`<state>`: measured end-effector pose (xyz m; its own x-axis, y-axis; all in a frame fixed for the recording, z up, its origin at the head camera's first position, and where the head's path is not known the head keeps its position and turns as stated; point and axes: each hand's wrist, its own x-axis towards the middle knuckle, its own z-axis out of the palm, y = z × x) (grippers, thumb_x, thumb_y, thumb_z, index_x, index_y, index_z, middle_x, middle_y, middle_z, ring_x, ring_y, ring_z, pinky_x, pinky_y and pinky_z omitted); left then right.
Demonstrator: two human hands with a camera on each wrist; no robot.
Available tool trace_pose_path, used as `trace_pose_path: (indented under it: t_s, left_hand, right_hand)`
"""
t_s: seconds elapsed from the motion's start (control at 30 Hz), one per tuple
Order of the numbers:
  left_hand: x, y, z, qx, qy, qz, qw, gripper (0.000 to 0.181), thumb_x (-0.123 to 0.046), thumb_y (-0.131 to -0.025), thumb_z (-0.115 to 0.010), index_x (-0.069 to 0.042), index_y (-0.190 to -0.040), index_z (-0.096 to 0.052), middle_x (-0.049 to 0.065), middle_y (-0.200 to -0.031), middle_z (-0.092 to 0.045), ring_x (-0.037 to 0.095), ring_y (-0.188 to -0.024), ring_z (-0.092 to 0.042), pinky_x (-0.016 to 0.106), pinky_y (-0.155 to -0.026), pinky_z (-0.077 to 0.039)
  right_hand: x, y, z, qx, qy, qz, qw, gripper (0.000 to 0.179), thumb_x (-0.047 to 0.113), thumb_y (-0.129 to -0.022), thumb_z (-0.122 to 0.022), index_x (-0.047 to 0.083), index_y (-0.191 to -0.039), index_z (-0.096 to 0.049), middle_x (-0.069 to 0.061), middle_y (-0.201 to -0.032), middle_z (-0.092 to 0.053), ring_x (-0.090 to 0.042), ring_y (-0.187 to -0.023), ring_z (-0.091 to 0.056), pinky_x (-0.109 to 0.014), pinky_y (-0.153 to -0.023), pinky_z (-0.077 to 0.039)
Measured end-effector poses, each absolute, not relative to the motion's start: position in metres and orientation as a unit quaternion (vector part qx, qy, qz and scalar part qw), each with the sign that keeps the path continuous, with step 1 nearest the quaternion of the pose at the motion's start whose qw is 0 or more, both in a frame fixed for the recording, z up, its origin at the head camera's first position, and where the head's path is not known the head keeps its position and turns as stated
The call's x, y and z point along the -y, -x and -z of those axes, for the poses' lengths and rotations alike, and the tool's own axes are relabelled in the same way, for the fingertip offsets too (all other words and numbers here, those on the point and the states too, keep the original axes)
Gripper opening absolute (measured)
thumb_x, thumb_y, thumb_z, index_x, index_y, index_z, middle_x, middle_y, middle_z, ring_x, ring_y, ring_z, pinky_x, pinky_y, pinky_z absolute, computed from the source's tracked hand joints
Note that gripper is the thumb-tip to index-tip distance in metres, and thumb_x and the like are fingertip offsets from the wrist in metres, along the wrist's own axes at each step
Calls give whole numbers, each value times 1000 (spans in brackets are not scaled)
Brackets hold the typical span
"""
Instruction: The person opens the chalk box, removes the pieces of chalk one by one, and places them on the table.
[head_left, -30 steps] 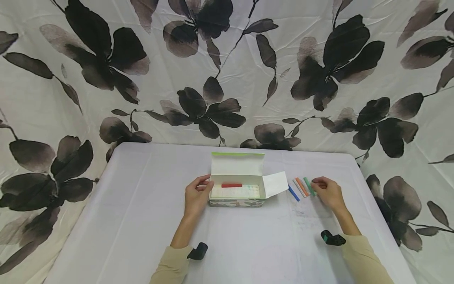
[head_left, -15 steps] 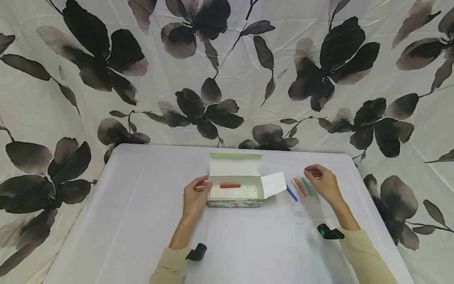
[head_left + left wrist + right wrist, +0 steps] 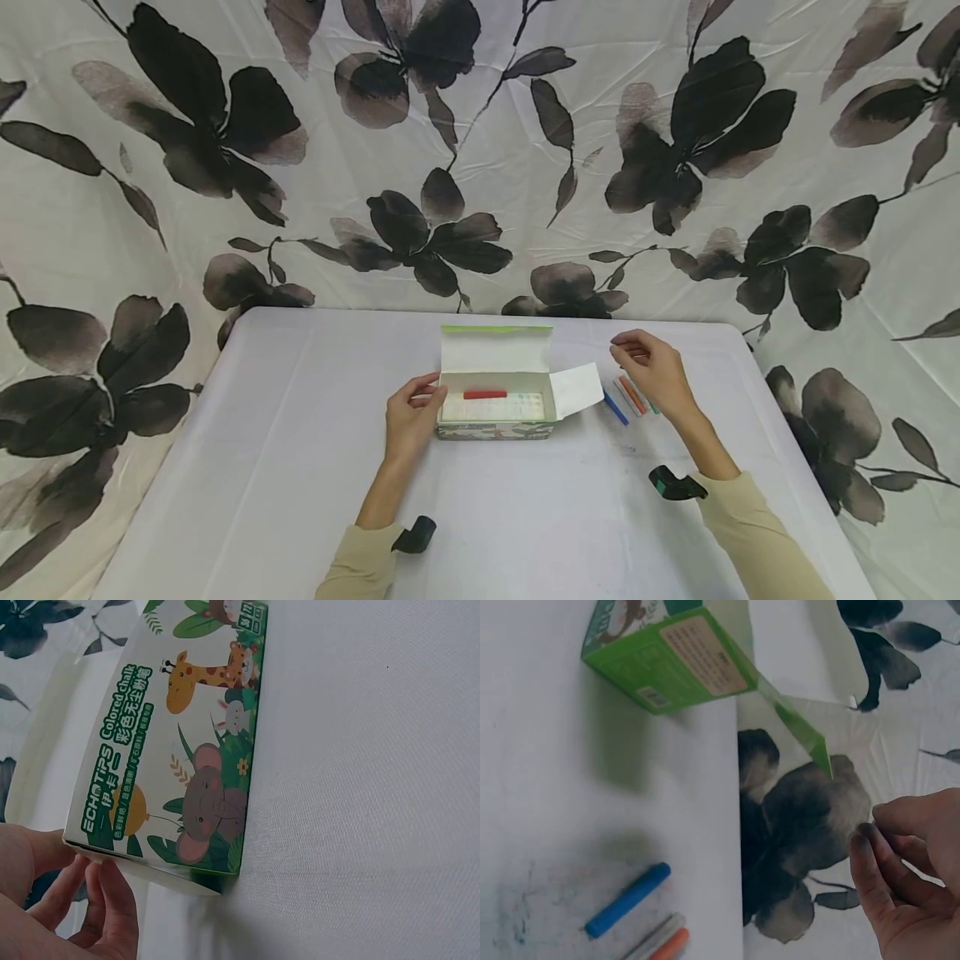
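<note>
A chalk box stands on the table with its lid raised and a side flap folded out to the right. My left hand holds its left end, thumb and fingers at the end flap in the left wrist view. Inside, a red chalk stick lies across pale chalk sticks. My right hand hovers right of the box, fingers loosely bent, nothing visible between them. Under and beside it lie a blue chalk stick, a white chalk stick, an orange chalk stick and a green chalk stick, partly hidden.
A white cloth covers the table, with faint chalk marks near the blue stick. Behind the table's far edge hangs a floral curtain. The box's side flap juts out toward the loose sticks.
My right hand has left the green chalk stick, risen and moved left toward the box flap. The sticks stay on the table. My left hand keeps its hold on the box.
</note>
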<state>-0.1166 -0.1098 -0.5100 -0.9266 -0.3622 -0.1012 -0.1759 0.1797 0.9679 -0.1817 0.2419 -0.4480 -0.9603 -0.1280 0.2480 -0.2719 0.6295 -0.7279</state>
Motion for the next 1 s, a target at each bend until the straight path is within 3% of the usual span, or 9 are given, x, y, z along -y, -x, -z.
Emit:
trace_pose_path:
  t_s: [0.2,0.43,1.0]
  left_hand:
    - [111,116,509,766,-179,614,71,29,-14,-95,-73,-8,-123,-73,10,-107,-67,24,-94,-62,20,-71,-48]
    - [111,117,510,760,-179,620,73,30,-13,-95,-73,-6,-123,-73,10,-106,-67,22,-91,-62,19,-69,-48]
    - [110,116,510,752,-179,629,84,28,-12,-94,-74,-4,-121,-74,12,-104,-67,19,-85,-62,18,-66,-48]
  right_hand:
    - [-220,183,446,886,-129,-439,75,22,12,-101,-67,-3,-116,-69,-17,-106,-71,-30,-98,-68,-15,-84,-50]
    - [-195,181,448,882,-159,-438,64,19,9,-99,-68,-3,-114,-69,-15,-102,-72,-29,-95,-70,-40,-85,-58]
    - [-151,175,473,856,-268,-441,-20,21,3,-92,-76,-4,-110,-69,-13,-99,-73,-23,-88,-70,-35,-79,-59]
